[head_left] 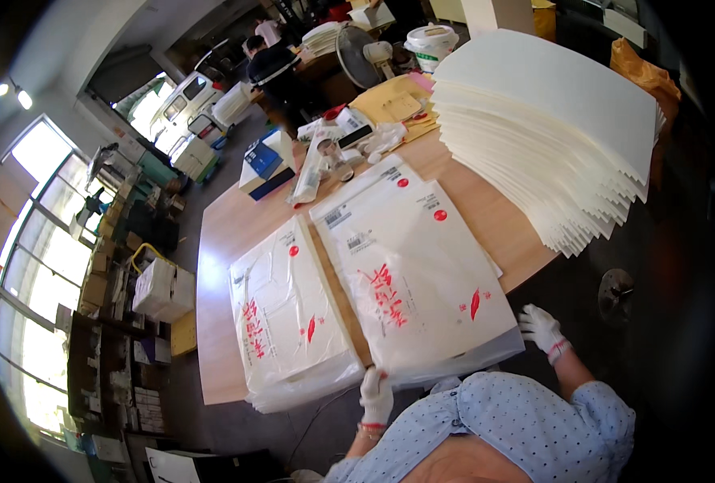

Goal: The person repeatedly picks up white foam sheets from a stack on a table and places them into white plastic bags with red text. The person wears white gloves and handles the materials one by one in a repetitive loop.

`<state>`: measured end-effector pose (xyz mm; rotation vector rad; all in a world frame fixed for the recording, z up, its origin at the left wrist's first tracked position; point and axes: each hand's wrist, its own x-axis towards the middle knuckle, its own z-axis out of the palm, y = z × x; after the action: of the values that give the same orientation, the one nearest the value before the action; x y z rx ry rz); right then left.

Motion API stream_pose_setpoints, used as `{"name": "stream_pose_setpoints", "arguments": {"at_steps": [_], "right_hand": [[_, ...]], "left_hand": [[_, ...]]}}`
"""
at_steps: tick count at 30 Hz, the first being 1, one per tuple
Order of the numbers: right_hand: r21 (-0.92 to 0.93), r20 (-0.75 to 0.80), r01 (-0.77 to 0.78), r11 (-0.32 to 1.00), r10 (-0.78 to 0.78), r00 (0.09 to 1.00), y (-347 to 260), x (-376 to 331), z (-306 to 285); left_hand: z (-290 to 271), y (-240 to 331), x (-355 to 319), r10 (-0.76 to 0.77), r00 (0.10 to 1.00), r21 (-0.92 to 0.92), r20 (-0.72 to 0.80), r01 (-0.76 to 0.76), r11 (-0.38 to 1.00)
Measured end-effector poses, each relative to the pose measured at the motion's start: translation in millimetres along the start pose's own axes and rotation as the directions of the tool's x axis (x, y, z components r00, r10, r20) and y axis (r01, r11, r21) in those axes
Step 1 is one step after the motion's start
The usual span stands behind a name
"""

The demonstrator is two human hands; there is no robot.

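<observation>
The person's blue dotted shirt (502,419) fills the lower edge of the view, nearest the camera. Both hands wear white gloves with a red band at the wrist.

Left hand (376,394): the fingers rest on the near edge of the right-hand stack of clear plastic bags (418,274), directly ahead of the hand. Whether the fingers pinch a bag or only press on the stack cannot be told. The position at the stack's near edge suits steadying it or lifting a single sheet from it.

Right hand (542,328): fingers spread, holding nothing. It hangs off the table's near edge, just beside the near right corner of the same stack and not visibly touching it.

The bags are flat, glossy and translucent, with red printed marks, a red dot near the far corner and dark label blocks at the far end. The stack overhangs the wooden table (220,241) toward the person, so the bag edges can be gripped.

A second stack of like bags (289,322) lies to the left of the left hand, parallel to the first, with a strip of bare table between them.

Beyond the right hand, a tall fanned pile of white sheets (550,137) stands at the far right of the table.
</observation>
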<state>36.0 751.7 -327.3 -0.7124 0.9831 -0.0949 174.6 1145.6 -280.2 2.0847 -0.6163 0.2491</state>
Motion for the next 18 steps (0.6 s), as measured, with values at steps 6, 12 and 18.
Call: {"name": "stream_pose_setpoints", "arguments": {"at_steps": [6,12,18], "right_hand": [[0.007,0.507,0.385,0.923,-0.335,0.794,54.9,27.8,121.6],[-0.415,0.691,0.284,0.865,0.096,0.717,85.5,8.3,303.6],[-0.568,0.783,0.651,0.503,0.089,0.615,197.8,16.0,341.9]], "left_hand": [[-75.6,46.1,66.1,0.069,0.909,-0.381,-0.410,-0.239,0.893],[-182.4,-36.2,90.1,-0.273,0.507,-0.442,-0.817,-0.246,0.863],[-231.5,-179.7,26.0,-0.446,0.247,-0.225,-0.860,0.601,0.767]]}}
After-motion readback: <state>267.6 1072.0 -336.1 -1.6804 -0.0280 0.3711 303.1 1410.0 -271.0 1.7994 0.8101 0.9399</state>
